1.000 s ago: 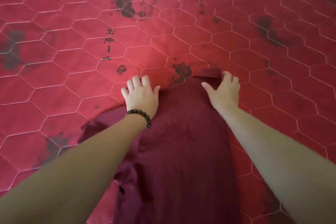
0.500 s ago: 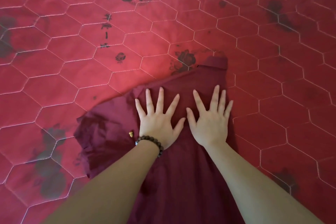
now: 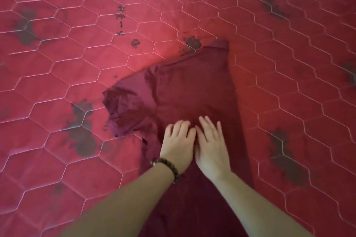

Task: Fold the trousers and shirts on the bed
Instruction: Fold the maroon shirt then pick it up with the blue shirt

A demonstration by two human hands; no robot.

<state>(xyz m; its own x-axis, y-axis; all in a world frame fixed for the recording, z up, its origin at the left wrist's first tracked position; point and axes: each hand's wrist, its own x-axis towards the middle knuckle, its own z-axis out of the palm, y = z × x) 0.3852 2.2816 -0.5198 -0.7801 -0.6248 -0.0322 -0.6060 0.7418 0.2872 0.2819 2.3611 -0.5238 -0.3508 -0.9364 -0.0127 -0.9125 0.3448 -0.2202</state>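
On the red hexagon-quilted bed, dark maroon cotton shirt lies flat, part-folded lengthwise, one sleeve bunched at left. Left hand and right hand side by side, fingers flat, pressing mid-shirt. Crosswise folds pending; trousers not visible.

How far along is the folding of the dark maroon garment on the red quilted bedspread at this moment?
Done: the dark maroon cloth garment lies as a long narrowed strip on the red hexagon-quilted bedspread, its right edge straight. In hand: the left hand and right hand rest side by side on its middle, apparently smoothing it. Left: a rumpled part juts out leftward, and no crosswise fold shows. No other clothes are visible.
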